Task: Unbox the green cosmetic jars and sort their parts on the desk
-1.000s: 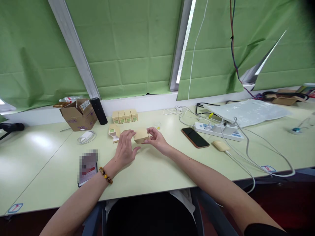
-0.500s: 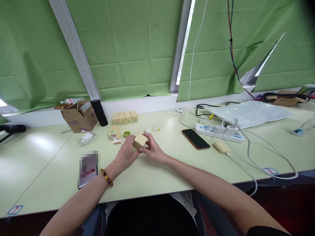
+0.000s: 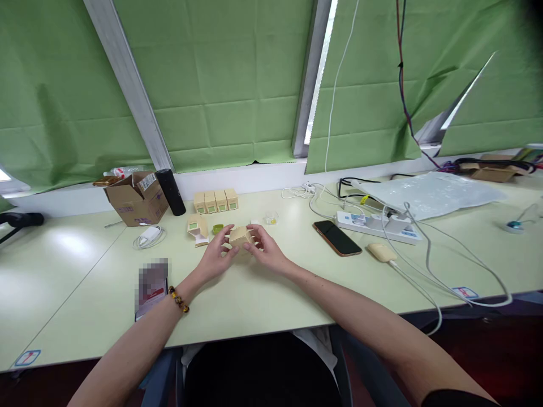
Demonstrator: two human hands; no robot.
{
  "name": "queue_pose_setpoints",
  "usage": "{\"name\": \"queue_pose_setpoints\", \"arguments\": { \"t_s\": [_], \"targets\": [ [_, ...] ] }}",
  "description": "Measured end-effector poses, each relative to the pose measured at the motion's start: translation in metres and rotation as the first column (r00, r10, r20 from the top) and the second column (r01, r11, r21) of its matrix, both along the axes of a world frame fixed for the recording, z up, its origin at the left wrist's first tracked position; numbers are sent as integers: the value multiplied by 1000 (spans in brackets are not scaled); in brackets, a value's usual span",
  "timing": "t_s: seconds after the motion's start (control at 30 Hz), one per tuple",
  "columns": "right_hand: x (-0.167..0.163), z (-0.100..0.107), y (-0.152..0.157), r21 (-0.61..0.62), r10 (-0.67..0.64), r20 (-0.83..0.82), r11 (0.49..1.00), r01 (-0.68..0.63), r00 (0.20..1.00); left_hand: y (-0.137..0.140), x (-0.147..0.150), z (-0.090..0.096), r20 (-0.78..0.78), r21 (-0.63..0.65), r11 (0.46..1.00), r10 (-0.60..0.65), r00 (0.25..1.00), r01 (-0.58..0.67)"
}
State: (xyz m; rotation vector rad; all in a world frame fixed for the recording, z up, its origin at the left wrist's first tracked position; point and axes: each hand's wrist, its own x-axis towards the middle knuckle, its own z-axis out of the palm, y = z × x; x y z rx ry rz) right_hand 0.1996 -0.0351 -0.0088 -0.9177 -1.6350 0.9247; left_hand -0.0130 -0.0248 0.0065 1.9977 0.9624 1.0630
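A small tan cardboard box [image 3: 241,237] is held between my two hands over the table. My left hand [image 3: 218,251] grips its left side, thumb in front and fingers behind. On its right side, my right hand [image 3: 265,247] has its thumb at the front and fingers curled round the back. Just beyond my left hand sit a small green container [image 3: 218,228] and an opened tan carton [image 3: 198,229]. Past my right fingers are a small white piece [image 3: 254,222] and a clear plastic cup [image 3: 271,217] with something yellow in it.
Several closed tan boxes [image 3: 216,201] stand in a row at the back, near a black cylinder [image 3: 170,192] and a brown carton [image 3: 138,199]. A phone [image 3: 337,237], a power strip [image 3: 377,227] and loose white cables lie to the right. Another phone [image 3: 151,289] is by my left forearm.
The small box has tilted in my hands. My left hand has shifted slightly, and its fingers have loosened and spread along the box's side.
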Motion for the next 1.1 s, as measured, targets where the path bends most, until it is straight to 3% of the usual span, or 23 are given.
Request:
{"name": "queue_pose_setpoints", "arguments": {
  "t_s": [0.27,0.43,0.57,0.7,0.93,1.1],
  "targets": [
    [1,3,-5,-48,139,-25,989,-140,990,3,-2,-3,-103,51,998,34,994,-29],
    [7,7,-5,195,-50,194,981,11,980,8,-5,-8,-199,201,980,54,979,-13],
    [12,11,-7,337,-184,403,941,41,896,10,-8,-10,-256,218,974,-5,967,63],
    [11,12,-9,323,-170,492,946,3,854,8,-8,-11,-286,165,979,-73,955,124],
    [7,17,-21,327,-211,667,945,-26,715,-5,-3,-1,-369,204,965,-79,926,163],
    [-1,21,-32,317,-222,734,948,-35,641,-12,3,-6,-469,245,957,-23,883,155]
  ]
}}
